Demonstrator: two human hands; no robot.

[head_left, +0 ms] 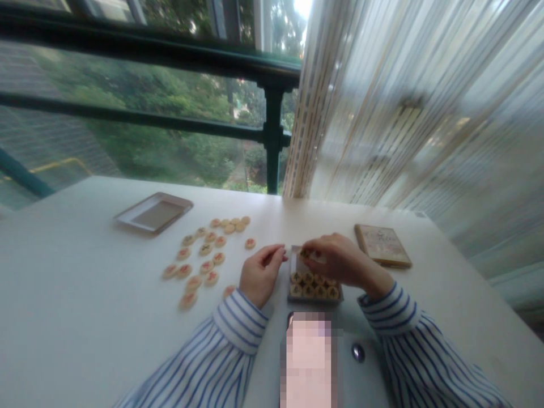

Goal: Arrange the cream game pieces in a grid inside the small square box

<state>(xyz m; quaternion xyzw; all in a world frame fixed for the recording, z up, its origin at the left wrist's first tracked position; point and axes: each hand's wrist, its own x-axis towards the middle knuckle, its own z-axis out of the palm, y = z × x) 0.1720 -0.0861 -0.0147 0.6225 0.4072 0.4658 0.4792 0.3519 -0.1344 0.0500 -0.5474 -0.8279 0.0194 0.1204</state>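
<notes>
My right hand (338,259) reaches over an open shallow box (315,301), its fingers pinched on a round wooden Chinese chess piece (304,254) above the box's far part. Rows of pieces with dark characters (308,291) fill the near part of the box. Beside the box's left edge, my left hand (261,276) is closed, thumb and fingertips together; I cannot make out what they hold, if anything. Loose pieces, many with red characters (183,270), lie scattered to the left. One red piece (250,243) sits apart, and another (229,290) is partly covered by my left hand.
An empty tray-like lid (158,213) rests at the far left of the white table (102,317). To the right lies a flat square case (383,245). A phone-shaped, pixelated object (309,362) and a dark shiny oval (358,352) are near me. Behind stand a green railing (272,130) and striped curtain (361,113).
</notes>
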